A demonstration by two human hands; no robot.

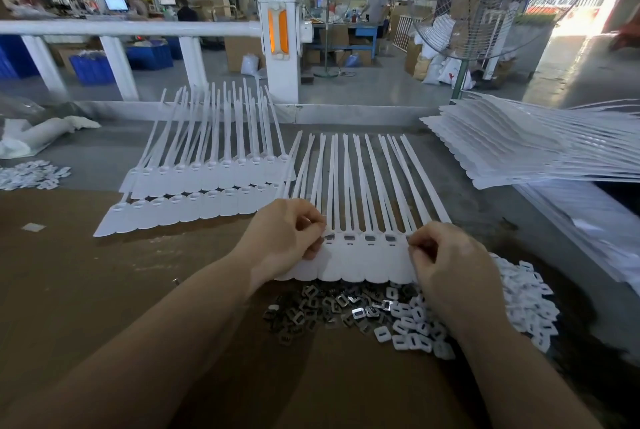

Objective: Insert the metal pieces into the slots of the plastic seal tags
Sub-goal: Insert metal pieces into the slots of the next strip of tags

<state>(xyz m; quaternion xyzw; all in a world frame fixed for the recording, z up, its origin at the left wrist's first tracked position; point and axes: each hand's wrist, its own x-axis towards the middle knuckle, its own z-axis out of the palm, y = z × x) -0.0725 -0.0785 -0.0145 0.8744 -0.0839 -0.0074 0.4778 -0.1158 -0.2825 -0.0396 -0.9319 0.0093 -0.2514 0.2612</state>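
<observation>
Head view: at lower centre, both hands pinch a joined strip of white seal tags [367,266], left hand [282,238] at its left end, right hand [450,266] at its right; metal pieces [311,311] heaped just below. No legible writing.

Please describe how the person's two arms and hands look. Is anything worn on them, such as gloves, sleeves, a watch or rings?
Both forearms are bare as far as the picture shows: no sleeves in view. The left hand and the right hand wear no gloves. No watch, bracelet or ring is visible on either.
</observation>
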